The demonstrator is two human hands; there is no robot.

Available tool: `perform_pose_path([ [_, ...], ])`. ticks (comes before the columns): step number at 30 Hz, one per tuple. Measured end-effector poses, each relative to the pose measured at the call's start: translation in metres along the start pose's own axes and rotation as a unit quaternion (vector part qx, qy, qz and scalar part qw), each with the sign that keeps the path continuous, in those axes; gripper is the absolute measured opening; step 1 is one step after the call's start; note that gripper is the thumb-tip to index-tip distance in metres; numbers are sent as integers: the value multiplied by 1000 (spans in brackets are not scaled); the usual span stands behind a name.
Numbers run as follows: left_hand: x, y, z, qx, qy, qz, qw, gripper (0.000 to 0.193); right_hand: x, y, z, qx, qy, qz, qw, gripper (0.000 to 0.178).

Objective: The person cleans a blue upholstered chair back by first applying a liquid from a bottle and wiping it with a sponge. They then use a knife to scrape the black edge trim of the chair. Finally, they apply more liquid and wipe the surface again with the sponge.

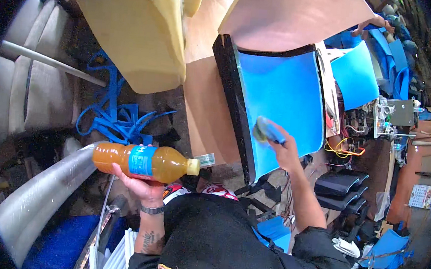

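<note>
A large clear plastic bottle (172, 165) of amber-brown liquid lies sideways in my left hand (141, 187), its pale cap pointing right. The fingers wrap it from below, and a blue label circles its middle. My right hand (288, 153) grips a brush (264, 131) with a blue handle and a dirty, pale head; blur hides its finer detail. The brush is over a bright blue foam sheet (280, 94), which lies within a black-edged curved panel (235, 110). Whether the brush touches the sheet I cannot tell.
A yellow foam cushion (131, 40) hangs at upper left, with tangled blue strips (109, 117) below. A pinkish panel (292, 18) rises behind the blue sheet. Right are sewing-machine-like equipment (394, 114) and stacked black pads (341, 186). Another person's hand (376, 23) shows at far right.
</note>
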State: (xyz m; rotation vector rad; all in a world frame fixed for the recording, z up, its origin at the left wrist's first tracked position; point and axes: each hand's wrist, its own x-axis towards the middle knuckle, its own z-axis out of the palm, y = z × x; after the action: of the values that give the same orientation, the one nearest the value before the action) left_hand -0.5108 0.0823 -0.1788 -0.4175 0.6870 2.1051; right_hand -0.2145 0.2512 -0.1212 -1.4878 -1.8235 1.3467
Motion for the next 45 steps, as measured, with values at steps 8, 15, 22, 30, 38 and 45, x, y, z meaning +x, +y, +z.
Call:
perform_pose_path([
  [8,-67,-26,99,162,-111,202,960,71,-55,3,48,583,-109,155,790,42],
  [15,-107,-55,158,208,-220,216,928,61,-82,11,31,672,-210,85,705,41],
  [22,-123,-67,169,244,-280,184,910,61,-86,27,23,694,-234,61,678,39],
  [30,-124,-70,167,248,-271,198,909,58,-81,30,26,691,-277,38,666,44],
  [38,-110,-55,160,258,-256,216,906,56,-71,27,43,703,-322,54,632,44],
  [45,-98,-41,140,254,-192,251,914,58,-64,26,54,638,-321,65,697,41],
])
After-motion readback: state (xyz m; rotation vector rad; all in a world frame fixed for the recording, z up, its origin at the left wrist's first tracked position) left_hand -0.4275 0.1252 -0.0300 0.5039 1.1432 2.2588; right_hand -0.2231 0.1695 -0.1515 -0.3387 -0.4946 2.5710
